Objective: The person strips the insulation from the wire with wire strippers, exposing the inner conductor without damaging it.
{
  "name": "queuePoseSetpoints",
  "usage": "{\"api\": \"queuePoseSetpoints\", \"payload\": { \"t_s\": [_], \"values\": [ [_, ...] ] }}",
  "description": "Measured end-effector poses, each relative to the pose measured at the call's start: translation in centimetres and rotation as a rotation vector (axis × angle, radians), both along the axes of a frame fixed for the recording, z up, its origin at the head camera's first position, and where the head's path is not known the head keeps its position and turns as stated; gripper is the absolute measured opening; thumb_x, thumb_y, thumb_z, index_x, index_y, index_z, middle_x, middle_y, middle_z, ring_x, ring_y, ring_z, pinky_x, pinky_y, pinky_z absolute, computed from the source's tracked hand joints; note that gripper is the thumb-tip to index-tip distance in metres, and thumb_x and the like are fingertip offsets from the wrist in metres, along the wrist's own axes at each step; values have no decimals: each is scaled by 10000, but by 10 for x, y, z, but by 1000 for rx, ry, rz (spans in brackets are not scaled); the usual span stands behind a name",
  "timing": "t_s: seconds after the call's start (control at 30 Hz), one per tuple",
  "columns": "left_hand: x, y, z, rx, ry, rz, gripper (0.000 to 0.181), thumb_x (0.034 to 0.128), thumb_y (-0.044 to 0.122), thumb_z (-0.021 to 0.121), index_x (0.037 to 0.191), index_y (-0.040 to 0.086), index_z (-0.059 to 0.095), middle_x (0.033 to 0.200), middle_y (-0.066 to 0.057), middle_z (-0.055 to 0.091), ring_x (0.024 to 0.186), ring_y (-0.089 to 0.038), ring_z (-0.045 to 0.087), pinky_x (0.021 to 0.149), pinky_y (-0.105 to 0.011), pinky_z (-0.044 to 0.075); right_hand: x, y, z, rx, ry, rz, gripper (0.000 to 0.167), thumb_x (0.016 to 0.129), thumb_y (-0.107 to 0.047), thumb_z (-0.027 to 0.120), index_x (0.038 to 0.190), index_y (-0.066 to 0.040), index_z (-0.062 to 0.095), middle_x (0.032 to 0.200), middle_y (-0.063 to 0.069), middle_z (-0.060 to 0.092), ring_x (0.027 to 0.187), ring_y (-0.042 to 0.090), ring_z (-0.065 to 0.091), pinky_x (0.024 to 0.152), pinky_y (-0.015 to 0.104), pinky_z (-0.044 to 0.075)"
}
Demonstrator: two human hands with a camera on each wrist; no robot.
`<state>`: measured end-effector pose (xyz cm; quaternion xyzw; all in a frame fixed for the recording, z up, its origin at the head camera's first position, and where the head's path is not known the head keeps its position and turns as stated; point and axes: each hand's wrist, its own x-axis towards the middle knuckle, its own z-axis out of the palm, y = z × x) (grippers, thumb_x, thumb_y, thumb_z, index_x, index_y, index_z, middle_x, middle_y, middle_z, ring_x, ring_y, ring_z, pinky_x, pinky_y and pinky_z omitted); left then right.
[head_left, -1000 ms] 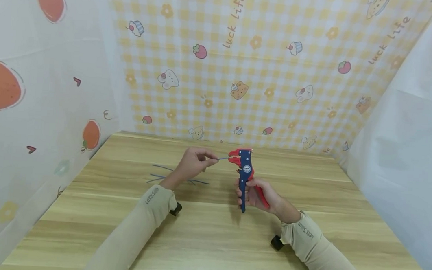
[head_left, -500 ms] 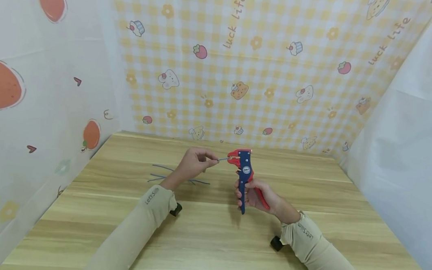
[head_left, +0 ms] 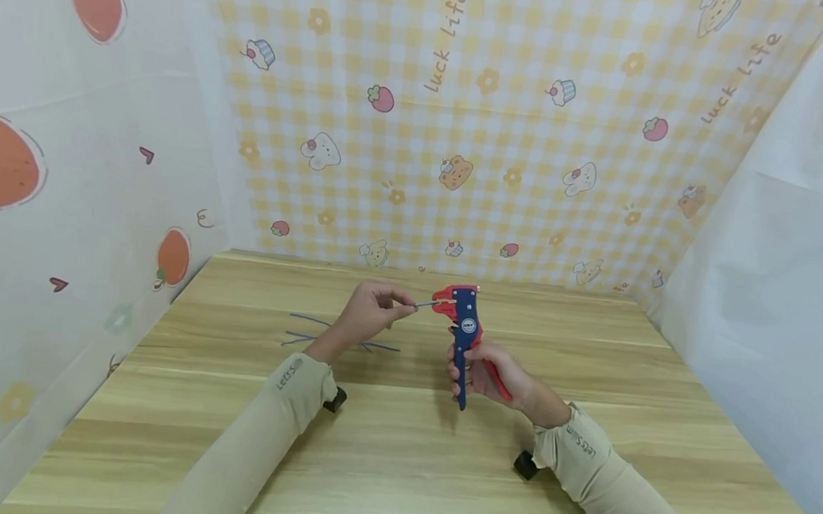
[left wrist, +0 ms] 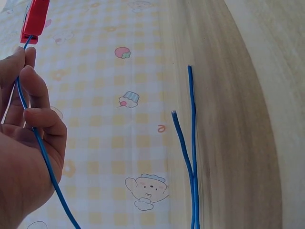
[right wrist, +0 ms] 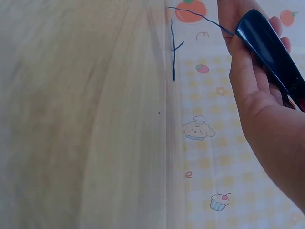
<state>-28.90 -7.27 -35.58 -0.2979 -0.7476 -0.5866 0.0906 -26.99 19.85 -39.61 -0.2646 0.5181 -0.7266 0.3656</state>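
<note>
A thin, smooth blue wire [left wrist: 56, 186] is pinched by the fingers of the left hand [head_left: 374, 311], its end brought to the red jaws of a wire stripper [head_left: 467, 322]; whether it is bitten there cannot quite be told. The stripper's flat dark-blue body and splayed handles are held upright by the right hand [head_left: 499, 370], above the streaky wood-grain desk [head_left: 401, 458], where slender loose wires [left wrist: 193, 119] are strewn at left.

Both arms [head_left: 248, 442] extend from the bottom of the head view, the left hand [head_left: 368, 314] pinching near centre, the right hand [head_left: 507, 364] gripping right of centre.
</note>
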Motion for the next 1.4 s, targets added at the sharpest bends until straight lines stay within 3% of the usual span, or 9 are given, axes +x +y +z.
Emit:
{"api": "queuePoseSetpoints", "payload": {
  "t_s": [0.7,1.0,1.27,1.4],
  "values": [
    [-1,1,-2,2,-5,-20,62,900,-22,694,914,-70,730,901,-176,721,454,-58,402,438,-203,334,1,-3,-1,-38,3,-16,203,966,-97,328,1055,-53,506,824,7,630,691,186,646,690,335,558],
    [-26,1,-28,8,-14,-26,67,907,12,702,928,-34,746,922,-175,728,438,-79,396,425,-205,320,1,-1,-2,-21,5,-18,254,975,-99,335,1104,-39,546,806,10,631,671,168,652,686,321,565],
    [-26,1,-29,12,-8,-34,57,907,58,720,900,13,753,909,-130,735,438,-94,431,445,-217,385,2,-1,-1,-39,6,2,199,977,-88,325,1050,-36,503,812,6,619,675,169,642,685,320,560],
    [-26,1,-28,-27,-16,-5,53,910,72,720,889,37,752,902,-89,735,441,-97,445,457,-220,409,2,-1,-1,-38,8,-2,205,981,-99,327,1054,-45,511,823,5,624,693,167,646,697,316,558]
  ]
}}
